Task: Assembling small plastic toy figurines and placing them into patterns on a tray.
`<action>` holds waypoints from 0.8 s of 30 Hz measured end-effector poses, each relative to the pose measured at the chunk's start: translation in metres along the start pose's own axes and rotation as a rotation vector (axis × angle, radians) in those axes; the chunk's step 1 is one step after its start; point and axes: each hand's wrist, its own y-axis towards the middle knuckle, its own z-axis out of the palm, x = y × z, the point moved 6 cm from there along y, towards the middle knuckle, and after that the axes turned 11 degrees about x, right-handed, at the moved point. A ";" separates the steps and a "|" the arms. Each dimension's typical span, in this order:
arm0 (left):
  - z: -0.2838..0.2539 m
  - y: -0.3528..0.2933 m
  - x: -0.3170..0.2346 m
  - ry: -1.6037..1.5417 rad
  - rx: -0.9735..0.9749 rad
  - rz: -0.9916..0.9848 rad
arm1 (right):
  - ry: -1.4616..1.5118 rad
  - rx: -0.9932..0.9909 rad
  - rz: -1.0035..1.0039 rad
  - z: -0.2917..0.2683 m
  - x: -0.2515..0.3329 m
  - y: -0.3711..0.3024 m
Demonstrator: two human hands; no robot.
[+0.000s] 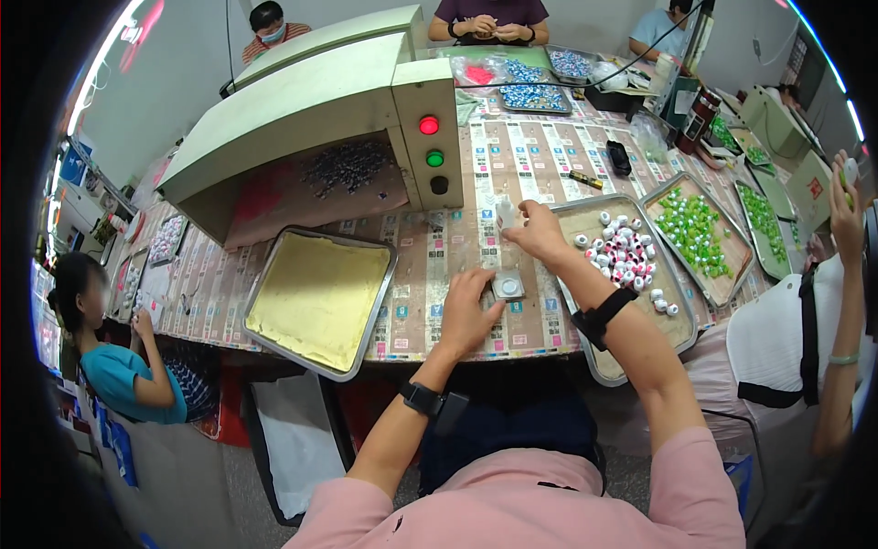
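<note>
On the table in front of me sits a small square metallic block point(508, 285) with a round hollow in its top. My left hand point(466, 316) is at its left side, thumb and fingers apart, fingertips close to the block's edge; whether they touch it I cannot tell. Farther back, my right hand point(541, 232) has its fingers closed round a small whitish bottle point(506, 215). Under my right forearm lies a metal tray point(585, 215) with many white, pink-marked beads point(624, 256) shaped like eyeballs.
A pale oven-like machine point(302, 119) with lit buttons stands at the back left. Before it lies a yellow-lined tray point(315, 297). Trays of green pieces point(692, 229) and blue pieces point(533, 91) lie right and back. A marker point(585, 179) rests behind. Other people sit around the table.
</note>
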 end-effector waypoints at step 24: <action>0.000 -0.001 0.008 -0.023 -0.041 -0.030 | 0.185 0.060 -0.214 -0.014 0.003 -0.064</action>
